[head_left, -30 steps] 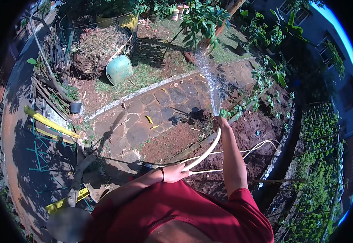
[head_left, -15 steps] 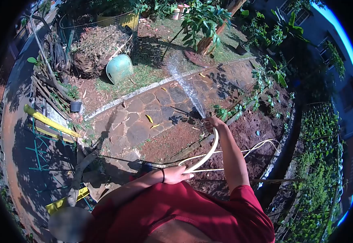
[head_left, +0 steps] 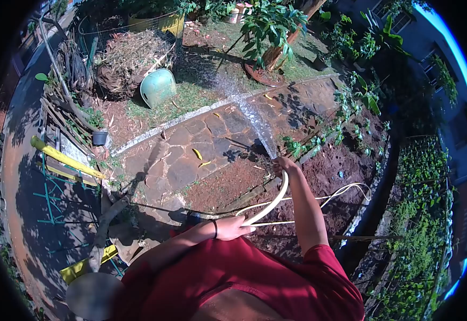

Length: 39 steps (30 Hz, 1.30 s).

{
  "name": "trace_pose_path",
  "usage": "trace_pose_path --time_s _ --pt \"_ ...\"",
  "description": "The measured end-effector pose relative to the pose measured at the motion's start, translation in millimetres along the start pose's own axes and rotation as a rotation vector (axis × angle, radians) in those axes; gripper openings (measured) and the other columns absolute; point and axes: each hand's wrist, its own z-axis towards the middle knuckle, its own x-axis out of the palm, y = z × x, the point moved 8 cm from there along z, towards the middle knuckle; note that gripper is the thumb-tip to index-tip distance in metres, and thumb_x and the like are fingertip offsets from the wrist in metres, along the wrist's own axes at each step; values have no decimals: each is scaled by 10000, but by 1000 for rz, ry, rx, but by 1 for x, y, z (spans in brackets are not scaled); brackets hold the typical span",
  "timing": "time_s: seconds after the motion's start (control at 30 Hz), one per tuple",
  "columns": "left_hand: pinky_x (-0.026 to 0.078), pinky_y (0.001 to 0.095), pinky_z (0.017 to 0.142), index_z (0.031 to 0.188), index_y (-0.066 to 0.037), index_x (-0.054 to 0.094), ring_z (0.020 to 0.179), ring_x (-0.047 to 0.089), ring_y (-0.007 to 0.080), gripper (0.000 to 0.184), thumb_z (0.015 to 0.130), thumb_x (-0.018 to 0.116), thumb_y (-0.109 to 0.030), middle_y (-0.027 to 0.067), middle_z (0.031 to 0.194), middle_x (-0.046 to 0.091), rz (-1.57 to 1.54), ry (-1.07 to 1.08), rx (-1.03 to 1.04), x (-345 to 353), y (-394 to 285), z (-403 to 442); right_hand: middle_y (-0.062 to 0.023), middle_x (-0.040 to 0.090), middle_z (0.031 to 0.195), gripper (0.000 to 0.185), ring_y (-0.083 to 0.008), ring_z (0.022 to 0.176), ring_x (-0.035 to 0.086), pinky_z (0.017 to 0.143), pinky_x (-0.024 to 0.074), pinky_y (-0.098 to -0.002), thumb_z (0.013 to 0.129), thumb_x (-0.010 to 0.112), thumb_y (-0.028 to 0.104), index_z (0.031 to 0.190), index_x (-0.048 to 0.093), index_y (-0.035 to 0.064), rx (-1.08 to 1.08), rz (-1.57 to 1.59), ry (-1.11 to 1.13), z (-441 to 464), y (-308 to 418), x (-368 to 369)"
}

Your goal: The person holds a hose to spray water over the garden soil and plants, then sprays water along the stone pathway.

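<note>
A cream garden hose (head_left: 272, 205) curves between my two hands. My right hand (head_left: 282, 165), at the end of an outstretched arm, is closed around the hose's mouth. From there a fanned jet of water (head_left: 257, 122) sprays forward and left over the stone path (head_left: 182, 170). My left hand (head_left: 230, 228) grips the hose lower down, close to my red shirt, with a dark band on the wrist. A thinner-looking loop of the hose (head_left: 351, 188) lies on the soil to the right.
Low plants (head_left: 319, 142) border the path beside bare soil. A green tub (head_left: 158, 88) lies tipped near a heap of dry plant matter (head_left: 129, 61). A leafy tree (head_left: 271, 32) stands ahead. At left are a yellow pole (head_left: 67, 159), a branch (head_left: 105, 224) and a small dark pot (head_left: 99, 138).
My right hand has shifted slightly right and down with the hose mouth. The water jet has swung a little rightward at its base. My left hand has barely moved.
</note>
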Motion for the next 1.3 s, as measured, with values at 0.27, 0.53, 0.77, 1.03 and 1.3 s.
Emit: trace_pose_path --time_s 0.27,0.53,0.77,1.03,1.3 --pt "428 386 630 880 57 465 652 529 253 540 945 481 -479 190 735 530 5 -94 40 -23 -10 -15 21 323 495 206 -112 376 320 344 276 -265 886 385 137 682 358 130 -206 389 -275 35 -43 -73" --pt "433 387 650 920 52 460 683 555 263 533 956 457 -480 198 761 551 -29 -59 5 -24 -6 -16 19 333 497 230 -121 380 318 342 286 -279 897 394 160 672 353 140 -133 454 -230 41 -41 -72" --pt "449 406 696 975 71 468 763 590 315 524 969 435 -451 235 837 587 -95 -18 5 -34 -21 -27 43 308 466 302 -82 362 294 345 237 -246 901 390 148 609 314 156 40 454 -143 38 -57 -39" --pt "446 404 733 1044 50 481 814 587 321 538 964 430 -479 226 871 580 -67 12 -6 -12 7 -13 27 348 490 313 -73 350 284 323 247 -231 936 360 159 624 358 131 248 105 69 44 -76 -10" --pt "444 409 708 970 63 479 773 585 335 591 946 430 -525 236 825 575 -131 -26 39 -12 14 -12 54 338 481 284 -46 348 287 312 260 -204 904 373 128 621 349 147 150 66 -121 34 -65 -8"
